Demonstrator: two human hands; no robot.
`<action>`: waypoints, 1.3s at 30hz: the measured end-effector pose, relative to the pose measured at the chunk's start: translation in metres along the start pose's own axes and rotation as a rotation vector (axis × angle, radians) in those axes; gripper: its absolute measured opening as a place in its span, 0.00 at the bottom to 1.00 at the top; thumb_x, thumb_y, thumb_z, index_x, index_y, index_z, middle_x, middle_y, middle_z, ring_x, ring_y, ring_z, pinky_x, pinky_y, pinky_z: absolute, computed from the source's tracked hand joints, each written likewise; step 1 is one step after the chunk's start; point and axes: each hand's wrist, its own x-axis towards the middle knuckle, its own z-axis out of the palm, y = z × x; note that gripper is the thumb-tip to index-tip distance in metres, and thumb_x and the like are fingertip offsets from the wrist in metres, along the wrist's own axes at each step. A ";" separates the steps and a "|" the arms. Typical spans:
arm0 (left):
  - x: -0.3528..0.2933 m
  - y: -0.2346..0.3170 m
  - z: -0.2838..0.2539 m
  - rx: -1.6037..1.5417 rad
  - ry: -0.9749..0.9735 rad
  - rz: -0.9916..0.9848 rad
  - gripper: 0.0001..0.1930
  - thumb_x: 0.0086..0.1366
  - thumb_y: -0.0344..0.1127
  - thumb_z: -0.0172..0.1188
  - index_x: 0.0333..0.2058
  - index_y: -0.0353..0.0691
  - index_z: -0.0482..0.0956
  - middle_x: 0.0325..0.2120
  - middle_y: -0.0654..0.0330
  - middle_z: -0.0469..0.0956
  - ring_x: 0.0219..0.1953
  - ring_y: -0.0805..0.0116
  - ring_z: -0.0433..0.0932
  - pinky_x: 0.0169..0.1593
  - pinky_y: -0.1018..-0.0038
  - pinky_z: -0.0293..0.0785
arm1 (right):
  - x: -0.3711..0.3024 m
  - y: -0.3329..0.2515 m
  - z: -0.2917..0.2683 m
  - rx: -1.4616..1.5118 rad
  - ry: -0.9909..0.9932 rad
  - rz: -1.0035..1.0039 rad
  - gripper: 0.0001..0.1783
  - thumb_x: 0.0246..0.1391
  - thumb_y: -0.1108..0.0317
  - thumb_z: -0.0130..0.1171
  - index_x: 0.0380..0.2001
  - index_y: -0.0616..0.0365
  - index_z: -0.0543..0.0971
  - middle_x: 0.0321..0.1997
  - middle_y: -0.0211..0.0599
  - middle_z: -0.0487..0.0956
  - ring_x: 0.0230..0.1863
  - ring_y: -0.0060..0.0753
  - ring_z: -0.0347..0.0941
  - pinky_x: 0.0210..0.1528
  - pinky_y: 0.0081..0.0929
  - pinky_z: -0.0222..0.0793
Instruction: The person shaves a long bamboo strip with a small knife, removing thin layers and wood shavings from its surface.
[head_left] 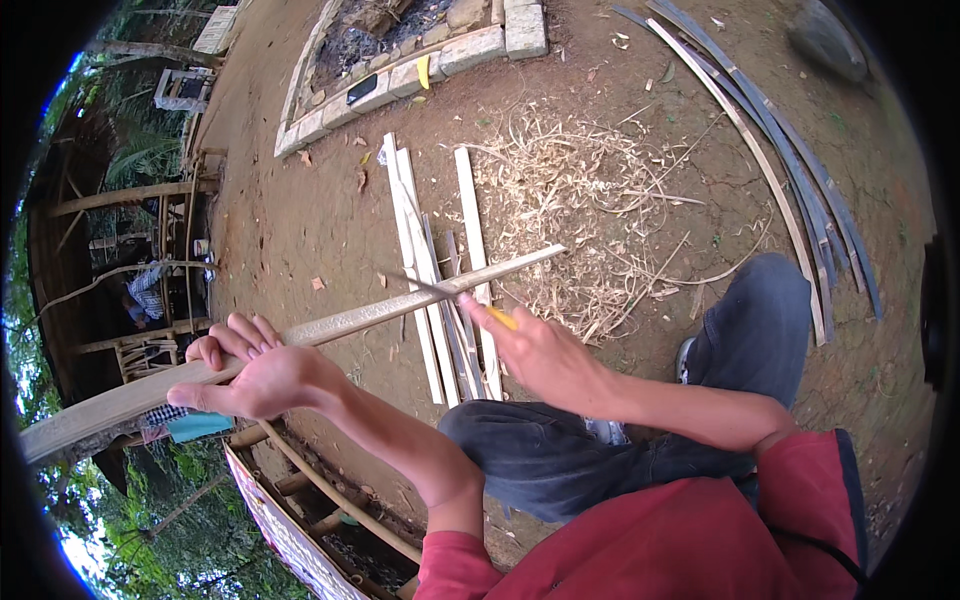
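A long pale strip of split bamboo or wood (350, 319) runs slantwise across the view, broad at the lower left and narrowing to a tip over the shavings. My left hand (268, 375) is closed round its broad part, with the fingers over the far edge and the thumb along the near side. In my right hand (548, 366) is a knife (428, 288) with a yellow handle, gripped in a fist. Its thin dark blade lies across the strip, pointing left, and appears to touch it. My fingers hide most of the handle.
Curly shavings (560, 190) are heaped on the bare ground beyond my right hand. Several pale strips (410, 250) lie under the work. Long dark strips (770, 120) curve at the right, near a rock (827, 42). A phone (362, 90) rests on the stone border (470, 52).
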 end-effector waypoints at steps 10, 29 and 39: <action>-0.008 0.010 -0.005 0.042 0.040 -0.011 0.28 0.69 0.64 0.42 0.25 0.43 0.59 0.16 0.67 0.49 0.15 0.76 0.45 0.19 0.78 0.37 | -0.013 0.027 0.025 0.093 -0.025 0.064 0.32 0.58 0.81 0.47 0.67 0.65 0.58 0.17 0.38 0.70 0.12 0.24 0.63 0.10 0.21 0.64; -0.016 0.017 -0.010 -0.018 -0.052 -0.005 0.29 0.69 0.65 0.38 0.23 0.44 0.57 0.12 0.68 0.47 0.12 0.79 0.44 0.13 0.83 0.38 | -0.025 0.035 0.021 0.256 -0.046 0.118 0.33 0.59 0.78 0.48 0.68 0.59 0.57 0.13 0.38 0.71 0.12 0.29 0.64 0.16 0.32 0.63; -0.020 0.023 -0.020 -0.031 -0.119 0.010 0.29 0.70 0.65 0.36 0.23 0.43 0.58 0.11 0.67 0.49 0.11 0.79 0.44 0.12 0.85 0.40 | -0.029 0.057 0.047 0.127 -0.068 0.229 0.33 0.59 0.79 0.47 0.68 0.57 0.56 0.11 0.40 0.68 0.10 0.30 0.62 0.14 0.34 0.61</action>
